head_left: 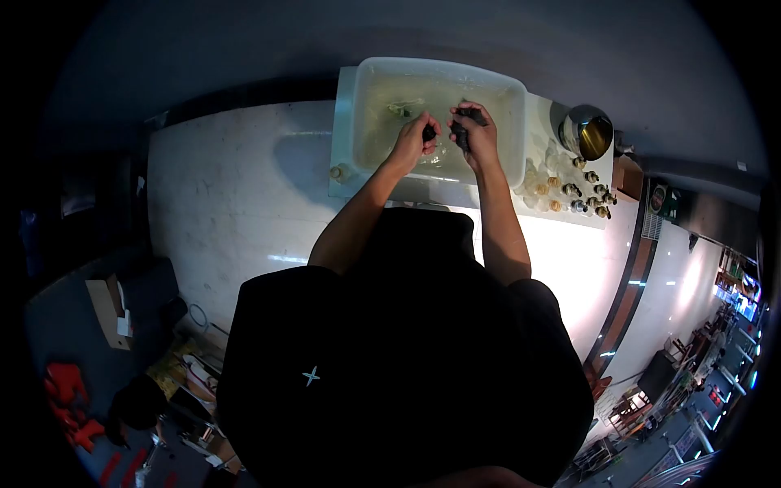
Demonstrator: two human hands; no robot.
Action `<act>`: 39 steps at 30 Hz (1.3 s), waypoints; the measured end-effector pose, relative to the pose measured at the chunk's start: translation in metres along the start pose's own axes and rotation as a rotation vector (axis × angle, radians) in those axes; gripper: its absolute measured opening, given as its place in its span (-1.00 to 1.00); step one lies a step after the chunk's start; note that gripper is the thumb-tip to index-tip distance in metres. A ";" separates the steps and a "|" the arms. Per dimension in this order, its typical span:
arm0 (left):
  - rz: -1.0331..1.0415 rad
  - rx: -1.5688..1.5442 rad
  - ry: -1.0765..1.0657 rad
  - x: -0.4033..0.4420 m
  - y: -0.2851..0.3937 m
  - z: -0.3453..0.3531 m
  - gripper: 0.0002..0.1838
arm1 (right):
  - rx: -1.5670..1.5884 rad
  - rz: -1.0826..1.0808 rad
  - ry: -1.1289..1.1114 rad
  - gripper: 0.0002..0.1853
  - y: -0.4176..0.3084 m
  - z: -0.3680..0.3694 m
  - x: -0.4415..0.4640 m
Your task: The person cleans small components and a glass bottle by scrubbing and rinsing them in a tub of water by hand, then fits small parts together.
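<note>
A white plastic tub [522, 146] of cloudy, yellowish water stands on a white table. Both hands are over the tub. My left hand [411, 145] is closed around a small black rounded object [429, 132], whose kind I cannot make out. Facing it across a narrow gap, my right hand [482, 140] grips a dark, soft-looking lump like a scrub pad or cloth [464, 124]. Something greenish and clear [400, 108] lies in the water beyond my left hand. Right of the tub stand several small clear bottles with dark or metallic tops [572, 189].
A shiny metal pot [587, 132] sits at the table's right end. One small jar [338, 172] is by the tub's left corner. A wall rises behind the table. An open cardboard box [108, 309] and another person [140, 403] are at the lower left.
</note>
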State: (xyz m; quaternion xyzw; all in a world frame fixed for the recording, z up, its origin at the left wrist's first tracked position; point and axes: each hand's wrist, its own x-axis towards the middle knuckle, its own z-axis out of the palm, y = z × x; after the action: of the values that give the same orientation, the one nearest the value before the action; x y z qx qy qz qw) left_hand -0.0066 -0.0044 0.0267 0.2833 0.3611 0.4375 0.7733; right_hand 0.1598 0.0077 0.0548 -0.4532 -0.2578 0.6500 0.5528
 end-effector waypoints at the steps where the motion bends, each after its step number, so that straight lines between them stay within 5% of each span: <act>1: -0.008 -0.009 -0.009 0.001 -0.003 -0.004 -0.53 | -0.049 0.018 0.031 -0.79 0.000 0.001 0.000; 6: -0.034 -0.078 -0.049 0.006 -0.014 -0.015 -0.67 | -0.021 0.088 0.109 -0.86 0.002 0.001 -0.003; 15: 0.067 0.032 0.076 0.011 -0.028 -0.013 -0.65 | -0.430 -0.023 -0.041 -0.83 0.007 0.003 -0.017; 26: 0.339 0.685 0.153 -0.008 -0.020 0.019 -0.50 | -0.186 -0.007 0.023 -0.76 0.029 -0.003 -0.022; 29: 0.459 0.578 0.164 -0.001 -0.034 0.020 -0.46 | -0.154 0.019 0.100 -0.77 0.034 -0.010 -0.020; 32: 0.232 0.669 0.118 -0.012 -0.013 0.035 -0.50 | -0.036 0.075 0.127 -0.78 0.052 -0.025 -0.012; 39: 0.417 0.714 0.138 -0.010 -0.017 0.041 -0.56 | 0.091 0.097 0.081 -0.82 0.038 -0.025 -0.017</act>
State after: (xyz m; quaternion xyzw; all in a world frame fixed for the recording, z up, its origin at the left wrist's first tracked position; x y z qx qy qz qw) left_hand 0.0314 -0.0259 0.0407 0.5705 0.4759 0.4500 0.4955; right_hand 0.1627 -0.0224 0.0169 -0.4658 -0.1832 0.6682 0.5505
